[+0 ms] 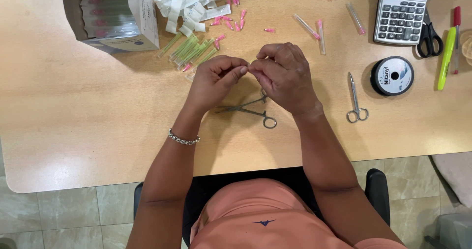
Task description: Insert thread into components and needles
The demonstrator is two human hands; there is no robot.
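A very small, thin item, too small to be identified, is pinched between the fingertips of the left hand (pixel 212 80) and right hand (pixel 284 73) above mid-tabletop (pixel 73 106); both grips are closed narrowly on it. It is judged light, slender and easily dropped or bent, best taken at its ends by the fingertips. Metal forceps (pixel 248 109) lie just near of the hands, small scissors (pixel 356 99) and a thread spool (pixel 392 75) right, green-capped needles (pixel 191 51) far left.

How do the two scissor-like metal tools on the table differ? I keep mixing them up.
The forceps lie crosswise below the hands, partly hidden by them; the small scissors lie lengthwise, in full view, to the right hand's side. The forceps look longer and thinner, the scissors shorter. Both are silvery metal with ring handles, and untouched.
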